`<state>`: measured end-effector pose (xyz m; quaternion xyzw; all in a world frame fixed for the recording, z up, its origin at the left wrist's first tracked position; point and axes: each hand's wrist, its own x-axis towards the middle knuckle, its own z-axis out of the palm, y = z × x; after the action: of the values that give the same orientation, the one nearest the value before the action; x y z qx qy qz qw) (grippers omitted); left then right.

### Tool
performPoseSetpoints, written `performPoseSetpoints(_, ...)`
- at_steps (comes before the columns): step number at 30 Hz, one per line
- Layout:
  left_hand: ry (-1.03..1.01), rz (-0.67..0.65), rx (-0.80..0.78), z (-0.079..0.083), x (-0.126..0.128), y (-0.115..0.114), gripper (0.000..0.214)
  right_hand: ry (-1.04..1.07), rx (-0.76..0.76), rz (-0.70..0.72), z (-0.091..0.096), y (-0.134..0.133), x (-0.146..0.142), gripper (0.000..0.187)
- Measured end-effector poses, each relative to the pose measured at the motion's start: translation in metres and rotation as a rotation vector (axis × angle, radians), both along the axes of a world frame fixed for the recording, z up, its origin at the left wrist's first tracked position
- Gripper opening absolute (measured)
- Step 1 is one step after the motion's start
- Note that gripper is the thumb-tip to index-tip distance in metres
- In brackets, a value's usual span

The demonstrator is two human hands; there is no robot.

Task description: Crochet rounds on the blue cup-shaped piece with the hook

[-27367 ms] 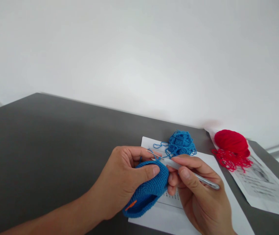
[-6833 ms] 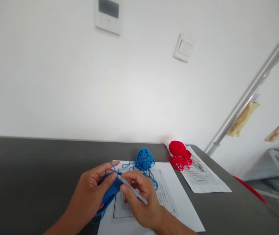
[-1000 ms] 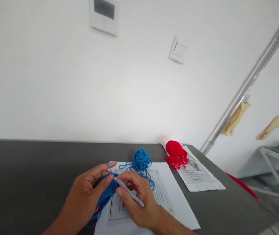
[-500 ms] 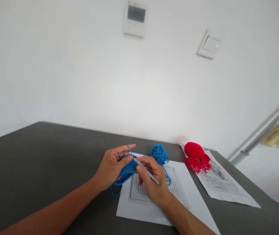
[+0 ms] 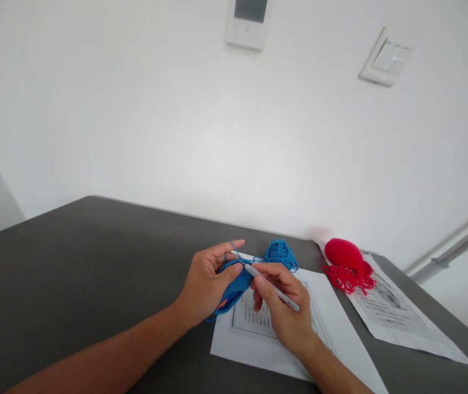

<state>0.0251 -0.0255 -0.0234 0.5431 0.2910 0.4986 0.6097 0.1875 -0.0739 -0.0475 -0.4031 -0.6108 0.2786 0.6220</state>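
Note:
My left hand [image 5: 207, 282] is closed on a blue crocheted piece [image 5: 234, 287] with a small orange marker, thumb pressed on top and a strand of blue yarn looped over the raised index finger. My right hand [image 5: 285, 309] pinches a silver crochet hook [image 5: 270, 285], whose tip meets the upper edge of the blue piece. Both hands hover above a printed sheet [image 5: 283, 339] on the dark grey table [image 5: 82, 262]. The blue yarn ball [image 5: 281, 253] lies just behind the hands on the sheet's far edge.
A red yarn ball [image 5: 344, 256] with loose red loops rests on a second printed sheet [image 5: 398, 317] at the right. A white wall with a panel [image 5: 248, 22] and a switch [image 5: 385, 54] rises behind. A metal pole [image 5: 451, 249] slants at the right edge.
The view has swung left and slightly down, so hands and yarn sit further right in the picture. The hands keep the same hold on the piece and hook.

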Motion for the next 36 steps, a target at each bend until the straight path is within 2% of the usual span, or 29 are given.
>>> performPoseSetpoints(5,-0.032,0.042,-0.030,0.002,0.004,0.002,0.057,-0.043,-0.023,0.042,0.027,0.007,0.005,0.013)
performPoseSetpoints(8,-0.050,0.052,-0.077,-0.001,0.005,0.002,0.053,-0.080,-0.005,0.053,0.032,0.011,0.008,0.008)
performPoseSetpoints(12,-0.079,0.053,-0.160,-0.005,0.004,0.003,0.046,-0.172,0.073,0.036,0.022,0.011,0.012,0.017)
performPoseSetpoints(16,-0.067,0.066,-0.217,-0.009,0.004,0.003,0.039,-0.268,0.075,0.026,0.008,0.007,0.014,0.029)
performPoseSetpoints(21,-0.031,0.125,-0.234,-0.010,0.006,0.003,0.036,-0.293,0.083,-0.011,-0.001,0.004,0.012,0.029)
performPoseSetpoints(32,-0.100,0.076,-0.305,0.000,0.005,-0.004,0.030,-0.375,0.194,-0.065,0.000,-0.004,0.010,0.040)
performPoseSetpoints(36,-0.098,0.053,-0.305,-0.001,0.004,-0.004,0.034,-0.228,0.117,-0.043,0.001,-0.004,0.008,0.039)
